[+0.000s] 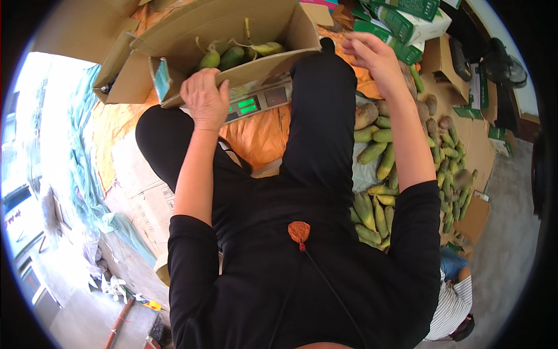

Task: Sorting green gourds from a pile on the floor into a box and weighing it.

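Note:
My left hand (206, 98) grips the near wall of an open cardboard box (256, 67), its fingers over the edge and its thumb on the outer side. Several green radishes (232, 57) with thin root tails lie inside the box; the wall hides their lower parts. Under the box, a digital scale (272, 98) shows a green-lit display. My right hand (372, 58) hovers past the right end of the box, fingers loosely bent and apart, with nothing visible in them.
To my right lies a heap of green radishes (378, 157), with brownish roots (366, 115) among them. Green-and-white cartons (407, 26) and a black fan (504, 64) stand at the far right. Orange sheeting (264, 136) covers the floor. Another person (453, 302) is at the lower right.

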{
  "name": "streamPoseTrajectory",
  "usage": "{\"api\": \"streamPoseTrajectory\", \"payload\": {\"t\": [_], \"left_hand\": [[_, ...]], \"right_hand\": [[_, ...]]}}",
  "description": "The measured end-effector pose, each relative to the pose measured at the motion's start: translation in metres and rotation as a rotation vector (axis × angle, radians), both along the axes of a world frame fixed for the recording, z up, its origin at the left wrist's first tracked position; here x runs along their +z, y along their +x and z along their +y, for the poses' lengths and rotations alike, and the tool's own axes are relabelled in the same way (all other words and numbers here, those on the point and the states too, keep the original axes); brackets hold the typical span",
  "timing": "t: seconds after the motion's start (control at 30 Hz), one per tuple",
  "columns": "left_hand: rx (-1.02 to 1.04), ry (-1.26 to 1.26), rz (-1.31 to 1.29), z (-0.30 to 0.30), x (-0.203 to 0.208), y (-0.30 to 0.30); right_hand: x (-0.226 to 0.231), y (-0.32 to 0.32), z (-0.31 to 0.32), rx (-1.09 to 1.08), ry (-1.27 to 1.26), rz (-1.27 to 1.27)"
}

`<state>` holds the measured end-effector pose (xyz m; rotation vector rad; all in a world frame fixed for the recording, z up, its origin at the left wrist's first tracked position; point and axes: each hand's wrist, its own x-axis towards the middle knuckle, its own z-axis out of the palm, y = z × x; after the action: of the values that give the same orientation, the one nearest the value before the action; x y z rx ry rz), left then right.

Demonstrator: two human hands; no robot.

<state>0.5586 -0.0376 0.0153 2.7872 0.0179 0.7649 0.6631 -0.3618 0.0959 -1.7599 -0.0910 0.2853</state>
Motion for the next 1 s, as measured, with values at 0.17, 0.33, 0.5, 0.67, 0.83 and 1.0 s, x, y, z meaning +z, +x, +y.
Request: {"api": "streamPoseTrajectory", "payload": {"t": [0.17,0.33,0.5,0.67,0.83,1.0], "left_hand": [[0.040,0.121,0.041,0.000,-0.004,0.003],[0.039,0.178,0.020,-0.004,-0.007,0.005],[0.042,0.227,0.052,-0.004,-0.010,0.005],[0.041,0.270,0.045,-0.003,-0.010,0.007],[0.068,0.276,0.058,-0.005,-0.007,0.006],[0.074,0.223,0.077,-0.005,-0.004,0.006]], "right_hand": [[-0.083,-0.055,-0.120,-0.286,-0.231,0.223],[-0.173,-0.156,-0.213,-0.322,-0.587,0.328],[-0.248,-0.259,-0.257,-0.322,-0.755,0.622],[-0.295,-0.351,-0.287,-0.188,-0.934,0.655],[-0.301,-0.421,-0.301,-0.008,-1.185,0.735],[-0.275,-0.440,-0.279,-0.123,-1.077,1.095]]}}
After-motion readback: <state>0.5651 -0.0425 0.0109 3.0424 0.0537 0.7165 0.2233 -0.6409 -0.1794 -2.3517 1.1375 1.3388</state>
